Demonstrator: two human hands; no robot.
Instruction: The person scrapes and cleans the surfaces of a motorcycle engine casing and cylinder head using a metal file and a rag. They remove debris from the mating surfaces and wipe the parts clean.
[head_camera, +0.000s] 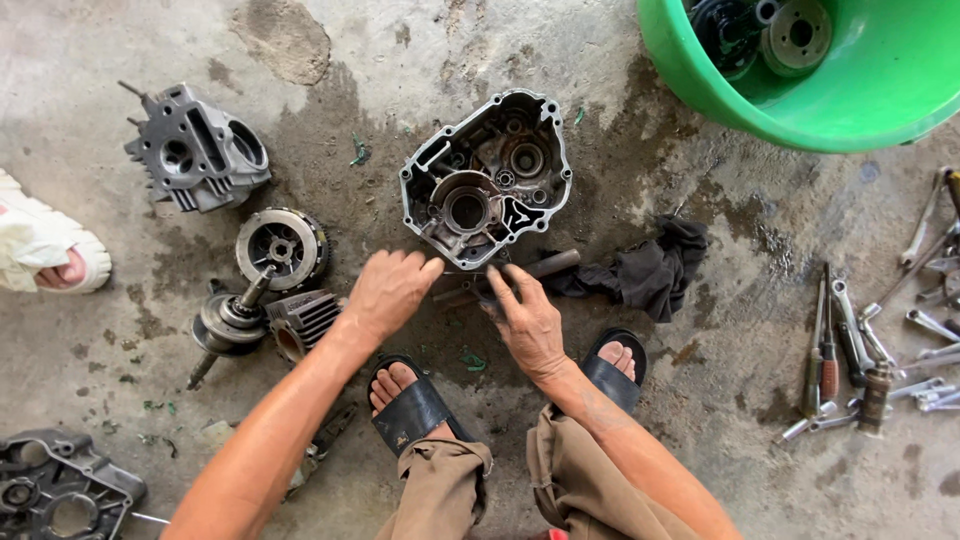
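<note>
- Cast-aluminium crankcase half (487, 178) lies open-side up on the oil-stained concrete floor (700, 420), just beyond both hands.
- Left hand (385, 292) rests loosely curled, empty, at its lower rim; right hand (524, 318) grips a dark bar-shaped tool (548, 265).
- Likely heavy, rigid, greasy; best lifted by its outer rim.

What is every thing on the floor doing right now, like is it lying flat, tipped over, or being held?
engine case half: flat, open side up
left hand: at case edge
right hand: on a dark tool
green tub: upright, holds parts
black rag: crumpled
crankshaft: tipped on side
wrenches: lying loose
</note>
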